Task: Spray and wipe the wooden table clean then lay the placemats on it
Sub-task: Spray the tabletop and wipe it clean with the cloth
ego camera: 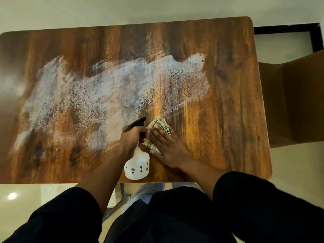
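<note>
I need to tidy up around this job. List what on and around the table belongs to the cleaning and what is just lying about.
Belongs to the job:
- wooden table, with a wet sprayed patch
- spray bottle, held in the left hand
- striped cloth, pressed flat under the right hand

Just lying about:
- brown chair at the right end of the table

No placemats are in view.

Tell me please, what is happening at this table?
A person is cleaning the wooden table. The left hand grips a white spray bottle, and the right hand presses a striped cloth flat on the wood. A wide wet patch of spray covers the middle, not yet wiped. No placemats are visible.
</note>
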